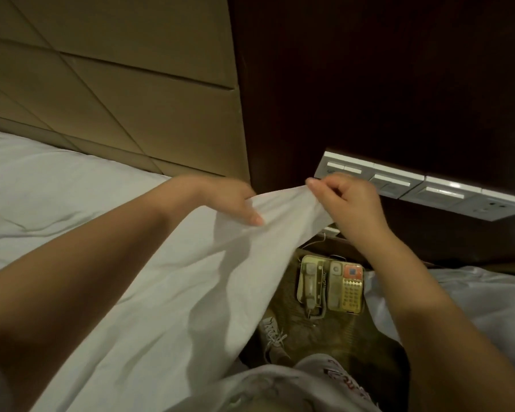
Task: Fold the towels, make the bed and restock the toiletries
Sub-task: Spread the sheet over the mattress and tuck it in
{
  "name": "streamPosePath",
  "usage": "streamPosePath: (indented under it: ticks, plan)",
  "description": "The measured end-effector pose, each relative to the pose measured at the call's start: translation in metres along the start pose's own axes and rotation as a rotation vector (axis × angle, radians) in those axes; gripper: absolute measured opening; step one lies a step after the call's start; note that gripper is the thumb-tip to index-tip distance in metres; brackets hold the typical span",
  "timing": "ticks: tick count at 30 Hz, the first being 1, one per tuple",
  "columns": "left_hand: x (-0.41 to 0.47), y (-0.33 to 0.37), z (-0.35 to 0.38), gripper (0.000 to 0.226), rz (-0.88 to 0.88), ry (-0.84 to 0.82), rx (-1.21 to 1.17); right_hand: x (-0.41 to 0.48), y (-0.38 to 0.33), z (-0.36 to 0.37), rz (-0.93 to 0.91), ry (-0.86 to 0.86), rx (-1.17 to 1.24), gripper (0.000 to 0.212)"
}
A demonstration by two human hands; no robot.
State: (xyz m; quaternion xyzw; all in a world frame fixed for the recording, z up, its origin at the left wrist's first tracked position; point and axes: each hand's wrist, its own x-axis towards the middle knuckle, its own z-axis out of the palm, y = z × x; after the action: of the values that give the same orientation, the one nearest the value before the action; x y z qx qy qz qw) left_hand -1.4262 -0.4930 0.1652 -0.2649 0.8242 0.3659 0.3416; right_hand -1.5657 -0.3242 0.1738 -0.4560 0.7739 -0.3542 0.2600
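Head view: a person stands at the head corner of a bed, both bare arms reaching forward, 2 hands on 1 sheet.
Sheet: white, thin, plain cloth; it runs from the person's waist up to a raised corner, drawn taut along its upper edge and falling in soft, long folds below, with arm shadows across it.
Sheet's place: it lies over the near edge of the bed, and its corner is held in the air just in front of the seam between headboard and dark wall, above the floor gap.
Bed: white covered surface at the left, with shallow creases, meeting the headboard at its far edge.
Wall panel: very dark wood, filling the upper right.
Headboard: tan padded panels divided by straight and diagonal seams.
Second bedding: white, crumpled cloth at the right, beyond the right forearm.
Floor: dim olive-brown carpet in the gap between the 2 white masses.
Left hand: grips the sheet's upper edge, thumb lying on top of the cloth, fingers hidden behind it.
Right hand: pinches the very corner of the sheet between thumb and curled fingers.
Switch plates: a row of white plates on the dark wall, the last with a socket.
Telephone: cream unit on the carpet, 2 handsets side by side, keypad and an orange patch at its right.
Shoe: pale, laced, on the carpet beside the hanging sheet.
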Motion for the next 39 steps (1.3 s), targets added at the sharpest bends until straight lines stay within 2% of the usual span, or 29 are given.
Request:
streamPosePath:
  ticks: [4, 7, 10, 15, 18, 20, 22, 27, 29, 31, 33, 36, 37, 39]
  plan:
    - [0.008, -0.042, 0.016, 0.041, -0.151, 0.07, 0.037, -0.007, 0.016, -0.012, 0.099, 0.081, -0.076, 0.033]
    - [0.001, -0.074, 0.028, 0.044, -0.198, 0.204, -0.143, -0.011, 0.037, -0.01, 0.201, 0.152, -0.211, 0.042]
    - [-0.012, -0.1, 0.031, 0.042, -0.215, 0.344, -0.244, -0.014, 0.042, -0.002, 0.309, 0.177, -0.191, 0.052]
    - [-0.034, -0.137, 0.017, 0.052, -0.294, 0.497, -0.138, -0.019, 0.025, 0.017, 0.374, -0.024, 0.099, 0.043]
    - [-0.048, -0.157, 0.008, 0.045, -0.304, 0.522, -0.072, -0.024, 0.014, 0.025, 0.322, -0.186, 0.079, 0.025]
    - [-0.057, -0.165, 0.004, 0.043, -0.284, 0.544, -0.057, -0.03, 0.01, 0.032, 0.285, -0.221, 0.043, 0.016]
    - [-0.065, -0.172, 0.002, 0.037, -0.249, 0.518, -0.043, -0.033, 0.006, 0.04, 0.251, -0.138, 0.027, 0.016]
    - [-0.081, -0.194, 0.017, 0.026, -0.205, 0.213, 0.028, -0.027, -0.002, 0.058, 0.359, 0.411, 0.045, 0.023]
    - [-0.081, -0.208, 0.031, 0.03, -0.216, 0.202, -0.018, -0.026, 0.001, 0.069, 0.386, 0.467, 0.031, 0.023]
    - [-0.08, -0.22, 0.042, 0.033, -0.206, 0.273, -0.063, -0.026, 0.004, 0.08, 0.408, 0.51, 0.059, 0.021]
    - [-0.08, -0.232, 0.046, 0.031, -0.182, 0.428, -0.129, -0.024, 0.002, 0.087, 0.437, 0.567, 0.127, 0.019]
    - [-0.083, -0.245, 0.04, 0.023, -0.144, 0.67, -0.421, -0.02, -0.002, 0.094, 0.44, 0.61, 0.164, 0.015]
    - [-0.084, -0.25, 0.036, 0.026, -0.129, 0.696, -0.479, -0.019, -0.005, 0.095, 0.434, 0.618, 0.158, 0.014]
    - [-0.084, -0.258, 0.028, 0.029, -0.124, 0.666, -0.433, -0.016, -0.009, 0.097, 0.418, 0.645, 0.139, 0.014]
